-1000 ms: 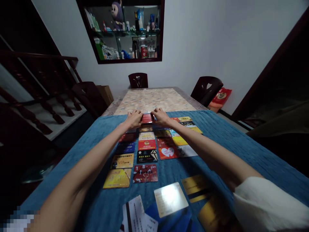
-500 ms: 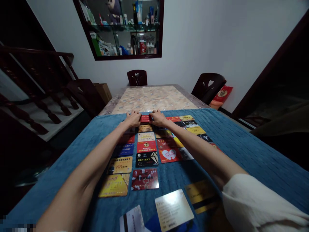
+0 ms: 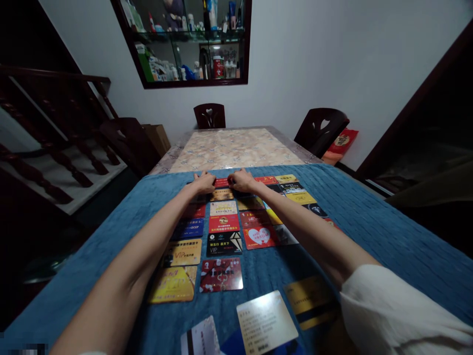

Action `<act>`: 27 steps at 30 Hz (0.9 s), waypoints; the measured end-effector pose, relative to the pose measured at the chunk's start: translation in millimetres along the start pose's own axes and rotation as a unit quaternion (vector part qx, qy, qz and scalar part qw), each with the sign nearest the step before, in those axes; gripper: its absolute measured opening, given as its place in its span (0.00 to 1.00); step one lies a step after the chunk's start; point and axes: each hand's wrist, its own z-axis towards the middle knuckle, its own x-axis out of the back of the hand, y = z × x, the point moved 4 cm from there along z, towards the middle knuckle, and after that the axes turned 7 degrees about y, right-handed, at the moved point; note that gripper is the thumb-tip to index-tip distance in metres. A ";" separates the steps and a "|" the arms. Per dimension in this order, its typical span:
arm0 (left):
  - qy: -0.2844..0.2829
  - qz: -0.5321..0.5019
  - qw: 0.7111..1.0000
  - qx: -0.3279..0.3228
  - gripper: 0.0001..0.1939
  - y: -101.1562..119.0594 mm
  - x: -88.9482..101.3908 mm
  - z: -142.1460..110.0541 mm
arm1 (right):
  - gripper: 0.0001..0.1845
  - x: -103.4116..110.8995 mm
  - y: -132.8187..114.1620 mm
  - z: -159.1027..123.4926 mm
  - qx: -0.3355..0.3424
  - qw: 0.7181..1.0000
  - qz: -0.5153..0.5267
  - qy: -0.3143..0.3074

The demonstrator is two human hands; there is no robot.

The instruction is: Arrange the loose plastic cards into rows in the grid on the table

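Observation:
At the far row of the card layout, my left hand (image 3: 204, 183) bends its fingers against the left end of a red card (image 3: 221, 182). My right hand (image 3: 242, 181) is curled, with thumb and fingers closed at that card's right end. The red card lies flat between them, its ends covered by my fingers. Nearer me lie a gold card (image 3: 221, 195), a white-and-gold card (image 3: 223, 208), a red and yellow card (image 3: 224, 224), a black VIP card (image 3: 223, 244) and a dark red card (image 3: 221, 275). My forearms hide parts of the columns on either side.
A blue cloth (image 3: 369, 236) covers the near part of the table. Loose cards lie close to me, among them a cream card (image 3: 266, 320), a white striped card (image 3: 201, 337) and a gold striped card (image 3: 310, 300). Dark wooden chairs (image 3: 320, 130) surround the table.
Both hands stay at the two ends of the red card with hardly any movement. The whole view has shifted slightly; the cards keep their layout.

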 end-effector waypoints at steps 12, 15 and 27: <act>0.000 -0.005 1.000 -0.014 0.17 -1.1 -1.5 -0.6 | 0.19 6.2 -8.5 -5.5 0.048 0.998 -0.039 0.023; -0.007 -0.009 1.000 -0.018 0.17 -0.8 0.0 -0.8 | 0.18 6.9 -10.5 -6.2 0.062 0.997 -0.050 0.025; 0.029 -0.011 0.999 -0.031 0.15 -3.6 7.3 -11.4 | 0.18 7.4 -10.2 -5.5 0.079 0.994 -0.067 0.029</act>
